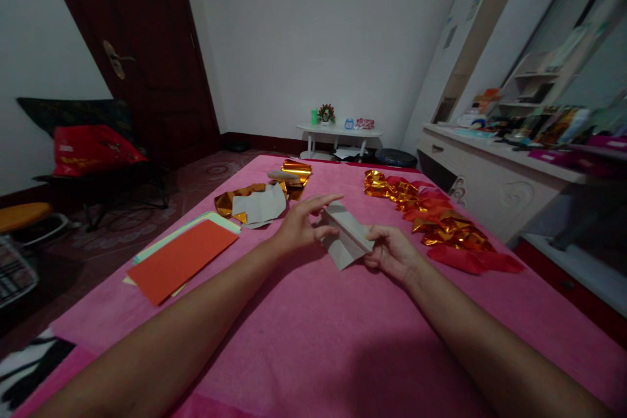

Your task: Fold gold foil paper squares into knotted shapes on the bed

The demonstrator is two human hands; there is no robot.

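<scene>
Over the pink cloth, a folded sheet of pale grey paper [347, 238] is tilted, with creases running along its length. My right hand [389, 251] pinches its right end between thumb and fingers. At the paper's left end is my left hand [304, 222], its thumb and forefinger spread apart; whether it touches the paper I cannot tell. Just beyond the left hand lie torn grey paper pieces [259, 204] with gold foil [225, 204] around them. A gold foil roll [297, 171] sits farther back.
Coloured paper sheets [183, 258], orange on top, lie at the left of the pink-covered table [313, 346]. Crumpled gold foil and red pieces [441, 228] spread along the right. A cluttered dresser [494, 150] stands to the right; a small white table [337, 130] is by the wall.
</scene>
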